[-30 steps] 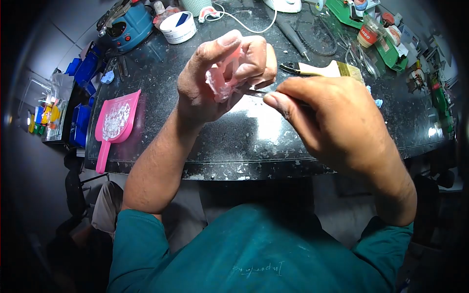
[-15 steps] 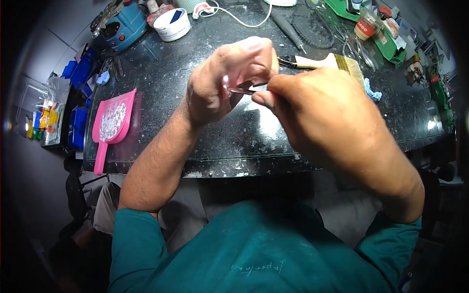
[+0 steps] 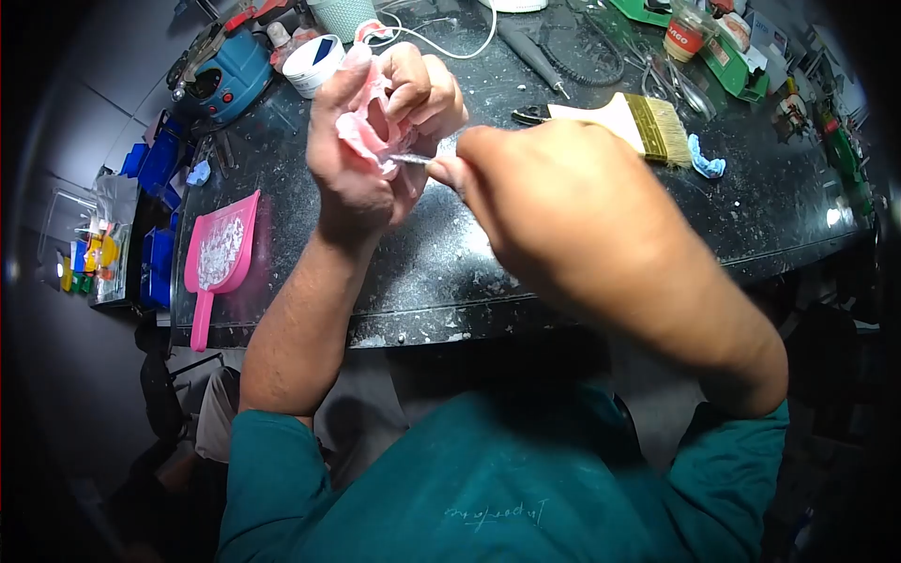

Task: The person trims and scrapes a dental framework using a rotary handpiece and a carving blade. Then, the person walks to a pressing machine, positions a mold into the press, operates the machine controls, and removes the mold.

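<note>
My left hand (image 3: 338,178) is raised above the bench with its fingers curled around a pink denture base (image 3: 360,137), a thin, curved piece with whitish edges. Between thumb and fingers my right hand (image 3: 563,202) pinches a thin metal carving tool (image 3: 411,159). The tool's tip meets the lower right edge of the denture base. Most of its handle is hidden inside my right hand. Just beyond that hand lies a wide flat brush (image 3: 648,131) with pale bristles.
On the dark bench (image 3: 432,281) at left lies a pink dustpan (image 3: 225,253) with white scraps. Behind stand a blue machine (image 3: 221,80) and a white tub (image 3: 313,68). A handpiece (image 3: 533,61), pliers (image 3: 690,92) and a crumpled blue cloth (image 3: 704,158) are at right.
Both hands have shifted left and a little up. My left hand has turned, so the inside of the pink denture base shows more. The tool stays against its edge.
</note>
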The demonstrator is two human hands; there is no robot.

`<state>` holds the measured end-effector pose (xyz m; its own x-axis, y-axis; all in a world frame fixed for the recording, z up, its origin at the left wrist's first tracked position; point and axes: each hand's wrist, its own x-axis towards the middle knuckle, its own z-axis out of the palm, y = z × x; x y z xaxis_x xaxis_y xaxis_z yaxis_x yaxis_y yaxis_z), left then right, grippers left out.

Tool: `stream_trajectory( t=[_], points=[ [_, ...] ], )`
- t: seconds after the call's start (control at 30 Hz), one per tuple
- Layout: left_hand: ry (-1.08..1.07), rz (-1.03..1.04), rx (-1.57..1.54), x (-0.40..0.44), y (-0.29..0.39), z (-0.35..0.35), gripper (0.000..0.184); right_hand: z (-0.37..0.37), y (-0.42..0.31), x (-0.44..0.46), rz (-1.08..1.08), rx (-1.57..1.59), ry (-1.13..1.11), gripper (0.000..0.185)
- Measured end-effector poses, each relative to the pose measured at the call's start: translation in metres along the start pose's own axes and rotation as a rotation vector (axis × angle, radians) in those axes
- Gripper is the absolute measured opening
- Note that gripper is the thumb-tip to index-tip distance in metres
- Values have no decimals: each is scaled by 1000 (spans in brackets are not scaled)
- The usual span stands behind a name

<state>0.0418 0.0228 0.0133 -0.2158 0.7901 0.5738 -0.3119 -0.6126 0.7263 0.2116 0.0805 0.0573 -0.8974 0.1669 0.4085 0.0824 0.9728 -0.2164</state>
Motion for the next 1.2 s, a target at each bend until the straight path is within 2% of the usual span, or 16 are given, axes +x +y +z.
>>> stream_trajectory(
  t=[0.03,0.07,0.17,0.3,0.4,0.53,0.67,0.77,0.87,0.93,1.0,1.07,1.1,1.2],
  points=[
    [-2,-34,-63,2,4,4,41,-5,3,3,9,3,40,29],
    [-74,-55,-55,3,8,-1,41,-18,3,4,120,51,-75,30],
    [-247,-110,-59,5,16,-14,44,-25,5,6,122,-41,-116,29],
    [-208,-41,50,-2,7,-11,46,-26,2,8,91,-35,-60,26],
    [-310,-46,161,3,12,-15,47,-28,-1,9,99,-53,-95,25],
    [-313,-40,152,1,13,-10,49,-24,0,9,78,3,-75,25],
    [-218,75,286,-8,10,3,48,-20,3,10,39,7,-76,25],
    [-180,119,206,-4,4,2,47,-14,-2,9,102,68,-70,25],
    [-190,115,72,3,2,-5,45,7,-4,1,176,302,1,27],
    [-240,76,32,4,8,-10,45,1,2,5,150,381,-61,25],
    [-267,83,94,2,8,-18,48,-4,10,5,42,194,-22,22],
    [-267,94,152,1,6,-14,50,-21,4,7,83,105,-95,22],
    [-298,33,139,3,12,-12,54,-25,3,8,86,80,-120,22],
    [-332,32,180,3,17,-9,43,-28,0,11,64,-8,-151,24]
  ],
)
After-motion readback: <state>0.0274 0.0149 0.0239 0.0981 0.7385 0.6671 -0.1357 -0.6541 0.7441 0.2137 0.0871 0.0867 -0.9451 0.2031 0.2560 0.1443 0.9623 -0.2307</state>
